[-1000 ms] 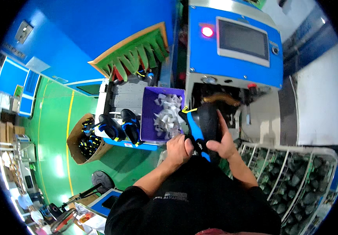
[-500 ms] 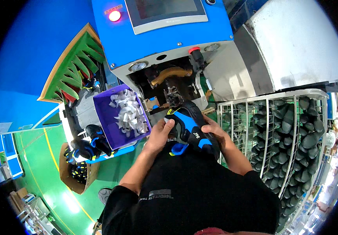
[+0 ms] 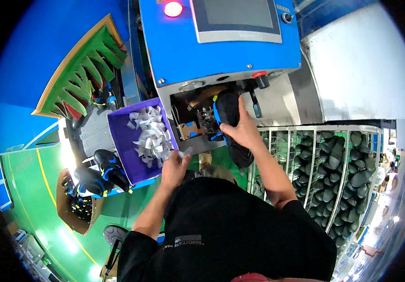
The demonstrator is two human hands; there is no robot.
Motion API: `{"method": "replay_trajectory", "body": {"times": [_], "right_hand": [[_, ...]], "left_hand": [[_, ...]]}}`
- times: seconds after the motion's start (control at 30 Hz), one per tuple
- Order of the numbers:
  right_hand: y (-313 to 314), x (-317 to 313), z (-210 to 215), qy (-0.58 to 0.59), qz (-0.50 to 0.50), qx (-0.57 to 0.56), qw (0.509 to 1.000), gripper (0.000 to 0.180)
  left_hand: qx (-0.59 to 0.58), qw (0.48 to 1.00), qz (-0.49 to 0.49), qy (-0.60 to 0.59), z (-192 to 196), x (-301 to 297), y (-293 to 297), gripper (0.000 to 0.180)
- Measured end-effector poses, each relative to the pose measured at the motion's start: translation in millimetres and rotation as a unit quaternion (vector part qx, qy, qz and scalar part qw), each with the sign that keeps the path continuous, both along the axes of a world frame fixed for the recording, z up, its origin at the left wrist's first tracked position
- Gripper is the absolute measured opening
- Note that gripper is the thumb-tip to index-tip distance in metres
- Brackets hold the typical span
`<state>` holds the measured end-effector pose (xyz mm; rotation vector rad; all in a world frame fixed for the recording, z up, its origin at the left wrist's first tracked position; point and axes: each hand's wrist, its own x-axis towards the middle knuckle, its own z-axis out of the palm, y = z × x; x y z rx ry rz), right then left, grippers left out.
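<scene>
My right hand [image 3: 244, 130] grips a black and blue shoe upper [image 3: 228, 110], holding it upright with its toe end at the mouth of a blue machine [image 3: 226, 58]. The thumb presses on one side of the shoe, and the fingers are partly hidden behind it. Beside the near right corner of a purple box [image 3: 126, 146], my left hand [image 3: 174, 168] is closed in a pinch, a thin white curled strip [image 3: 185, 152] sticking out from its fingertips. Many similar white strips [image 3: 151, 134] lie heaped inside that box.
Several black and blue shoes [image 3: 109, 165] sit left of the box, above a cardboard carton [image 3: 66, 207] on the green floor. A wood-framed rack with green dividers [image 3: 78, 77] stands far left. To the right, a white wire cart [image 3: 320, 128] holds many dark shoe lasts.
My right hand has carried the shoe forward and turned it upright at the machine opening. My left hand has let go of the shoe, moved left and taken a white strip.
</scene>
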<state>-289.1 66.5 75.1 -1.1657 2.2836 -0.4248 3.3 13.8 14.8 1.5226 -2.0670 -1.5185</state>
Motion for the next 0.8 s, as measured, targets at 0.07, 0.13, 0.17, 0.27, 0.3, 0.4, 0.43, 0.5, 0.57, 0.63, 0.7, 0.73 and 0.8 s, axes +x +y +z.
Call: {"method": "replay_trajectory", "body": {"times": [0.07, 0.13, 0.17, 0.27, 0.3, 0.4, 0.43, 0.5, 0.57, 0.63, 0.7, 0.73, 0.8], "right_hand": [[-26.9, 27.1, 17.1, 0.074, 0.056, 0.166, 0.982, 0.124], [-30.0, 37.4, 3.8, 0.080, 0.013, 0.128, 0.988, 0.122], [-28.5, 40.3, 4.5, 0.070, -0.011, 0.121, 0.990, 0.121], [-39.3, 32.9, -9.1, 0.088, -0.005, 0.062, 0.994, 0.115], [-44.0, 30.8, -10.0, 0.096, -0.004, 0.071, 0.993, 0.114], [-44.4, 29.9, -16.9, 0.147, 0.002, 0.060, 0.987, 0.110], [-41.4, 29.9, -20.0, 0.149, 0.009, 0.045, 0.988, 0.109], [-38.0, 29.6, -22.5, 0.153, 0.013, 0.019, 0.988, 0.110], [-32.7, 31.5, -23.5, 0.155, 0.004, -0.006, 0.988, 0.111], [-27.3, 33.9, -25.0, 0.159, -0.004, -0.032, 0.987, 0.113], [-25.0, 37.1, -25.3, 0.173, -0.006, -0.063, 0.983, 0.113], [-24.3, 38.0, -24.0, 0.185, -0.006, -0.081, 0.979, 0.113], [-18.5, 45.7, -14.3, 0.185, -0.024, -0.117, 0.975, 0.112]], "left_hand": [[0.038, 0.999, 0.012, -0.014, -1.4, 4.3, -2.3, 0.050], [0.077, 0.996, 0.034, -0.018, 3.3, 9.3, -5.7, 0.051], [0.067, 0.996, 0.051, -0.017, 7.5, 9.6, -8.3, 0.051], [0.054, 0.987, 0.143, 0.039, -1.3, 21.4, -14.9, 0.051], [0.055, 0.980, 0.181, 0.060, -20.7, 26.9, -15.7, 0.051], [-0.023, 0.982, 0.189, -0.015, 2.5, 36.3, -47.4, 0.045], [-0.120, 0.972, 0.201, -0.009, -24.9, 42.8, -47.2, 0.044], [-0.165, 0.965, 0.200, -0.029, -32.0, 55.4, -52.9, 0.045], [-0.059, 0.979, 0.193, -0.016, -19.3, 56.5, -54.0, 0.041], [0.003, 0.988, 0.150, -0.029, 0.4, 54.5, -53.7, 0.037], [0.038, 0.993, 0.114, -0.002, 2.6, 47.1, -45.9, 0.041], [0.061, 0.993, 0.098, 0.021, 4.0, 39.5, -41.8, 0.043], [0.062, 0.996, 0.037, 0.044, 1.1, 25.0, -37.9, 0.047]]}}
